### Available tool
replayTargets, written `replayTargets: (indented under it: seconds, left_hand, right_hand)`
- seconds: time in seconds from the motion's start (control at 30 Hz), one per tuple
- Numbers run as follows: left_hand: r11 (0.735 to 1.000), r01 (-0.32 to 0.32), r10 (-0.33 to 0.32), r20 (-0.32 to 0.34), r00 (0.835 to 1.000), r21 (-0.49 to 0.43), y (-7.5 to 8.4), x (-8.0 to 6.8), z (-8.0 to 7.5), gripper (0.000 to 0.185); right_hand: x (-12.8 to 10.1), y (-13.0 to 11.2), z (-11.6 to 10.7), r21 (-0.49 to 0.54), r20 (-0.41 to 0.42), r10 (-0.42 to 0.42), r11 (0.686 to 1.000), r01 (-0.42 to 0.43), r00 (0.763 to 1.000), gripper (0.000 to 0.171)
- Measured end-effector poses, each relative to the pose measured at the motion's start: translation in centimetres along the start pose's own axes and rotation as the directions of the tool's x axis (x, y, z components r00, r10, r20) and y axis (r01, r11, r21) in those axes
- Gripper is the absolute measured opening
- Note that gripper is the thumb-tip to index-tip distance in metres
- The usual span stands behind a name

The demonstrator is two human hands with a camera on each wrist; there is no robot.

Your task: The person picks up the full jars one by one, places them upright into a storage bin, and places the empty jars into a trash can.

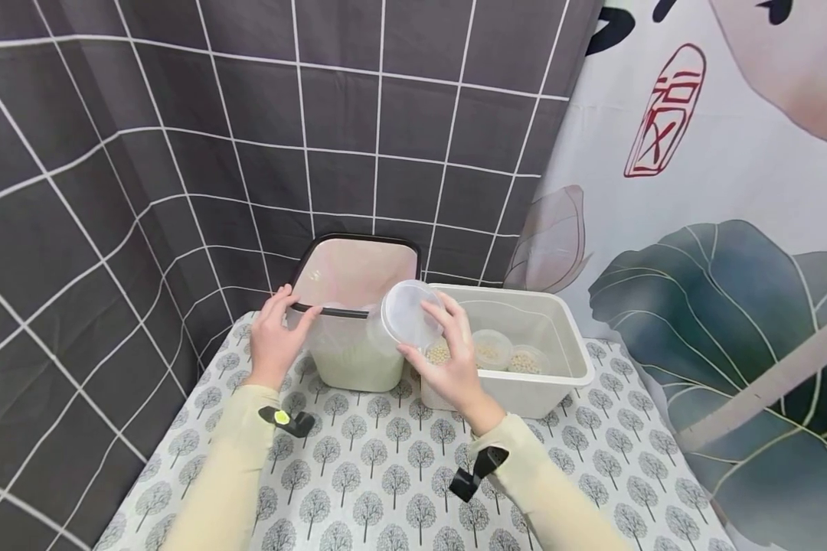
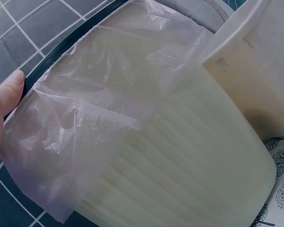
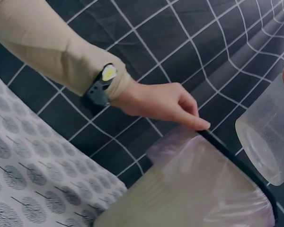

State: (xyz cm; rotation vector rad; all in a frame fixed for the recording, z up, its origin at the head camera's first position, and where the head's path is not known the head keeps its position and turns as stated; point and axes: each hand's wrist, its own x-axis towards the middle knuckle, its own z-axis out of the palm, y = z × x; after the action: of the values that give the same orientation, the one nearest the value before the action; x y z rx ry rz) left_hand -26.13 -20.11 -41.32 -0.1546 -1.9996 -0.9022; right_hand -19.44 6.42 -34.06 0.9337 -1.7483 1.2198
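A pale green trash can [image 1: 354, 367] with a black rim and a thin pinkish liner bag [image 2: 99, 80] stands on the table. At its front left corner my left hand [image 1: 276, 337] pinches the rim, with the thumb on the near side. My right hand [image 1: 451, 356] holds a round, clear plastic tub [image 1: 411, 314] by its sides, tilted, at the can's right front edge. No contents show inside the tub in the right wrist view. Part of the right hand lies outside that view.
Right of the can, a white plastic bin [image 1: 551, 337] holds several small clear tubs of pale beans, including one tub [image 1: 526, 360] near its front wall. A tree-print cloth [image 1: 372, 490] covers the table. Behind hangs a dark gridded curtain [image 1: 344, 115].
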Motion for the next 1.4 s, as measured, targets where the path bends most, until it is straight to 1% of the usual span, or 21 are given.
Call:
replayTargets:
  seconds: [0.1, 0.2, 0.33, 0.4, 0.5, 0.6, 0.63, 0.7, 0.83, 0.9, 1.0, 1.2, 1.4]
  left_hand:
    - [1.000, 0.000, 0.000, -0.006, 1.000, -0.010, 0.0, -0.1, 0.0, 0.042]
    - [1.000, -0.003, 0.003, -0.009, 1.000, -0.011, 0.0, -0.1, 0.1, 0.042]
    - [1.000, 0.004, -0.004, -0.004, 1.000, -0.012, -0.2, -0.1, 0.1, 0.043]
    - [1.000, 0.014, -0.013, 0.005, 1.000, -0.014, -0.2, -0.1, 0.2, 0.043]
    - [1.000, 0.022, -0.022, 0.013, 1.000, -0.016, -0.2, 0.0, 0.1, 0.043]
    - [1.000, 0.023, -0.023, 0.016, 1.000, -0.021, -0.1, 0.0, 0.0, 0.043]
    - [1.000, 0.022, -0.021, 0.016, 1.000, -0.021, 0.0, 0.0, 0.0, 0.043]
    - [1.000, 0.016, -0.016, 0.015, 1.000, -0.023, 0.0, 0.0, -0.1, 0.043]
    - [1.000, 0.003, -0.003, 0.011, 1.000, -0.027, 0.2, 0.1, -0.2, 0.042]
    - [1.000, 0.000, 0.000, 0.006, 1.000, -0.030, 0.2, 0.1, -0.2, 0.041]
    - [1.000, 0.000, 0.000, 0.003, 1.000, -0.030, 0.2, 0.1, -0.1, 0.040]
    - [1.000, 0.015, -0.014, 0.018, 1.000, -0.020, 0.1, 0.1, -0.1, 0.041]
    - [1.000, 0.019, -0.019, 0.026, 0.999, -0.019, 0.1, 0.1, -0.1, 0.041]
  right_hand:
    - [0.8, 0.1, 0.1, -0.001, -0.012, -0.036, 0.999, 0.036, 0.999, 0.056]
    - [1.0, 1.9, 0.5, -0.011, -0.024, -0.057, 0.998, 0.057, 0.998, 0.056]
    - [1.1, 4.3, 1.2, -0.020, -0.035, -0.010, 1.000, 0.009, 0.999, 0.058]
    - [1.5, 4.3, 1.3, -0.014, -0.046, 0.013, 1.000, -0.014, 0.999, 0.058]
    - [2.6, 3.5, 1.6, 0.006, -0.057, 0.021, 1.000, -0.020, 0.998, 0.060]
    - [3.5, 2.7, 1.8, 0.008, -0.049, 0.032, 0.999, -0.031, 0.998, 0.060]
    - [3.6, 2.8, 2.0, 0.003, -0.045, 0.034, 0.999, -0.034, 0.998, 0.060]
    - [3.5, 3.6, 2.4, -0.009, -0.041, 0.043, 0.999, -0.043, 0.998, 0.061]
    - [2.9, 6.1, 3.3, -0.048, -0.040, 0.064, 0.997, -0.066, 0.997, 0.063]
    - [2.8, 6.7, 3.6, -0.066, -0.032, 0.082, 0.994, -0.084, 0.996, 0.062]
    - [2.6, 7.4, 4.0, -0.080, -0.018, 0.094, 0.992, -0.095, 0.995, 0.060]
    - [2.3, 8.4, 4.5, -0.113, 0.014, 0.078, 0.991, -0.076, 0.997, 0.059]
    - [2.0, 8.8, 4.9, -0.137, 0.062, 0.113, 0.985, -0.104, 0.992, 0.061]
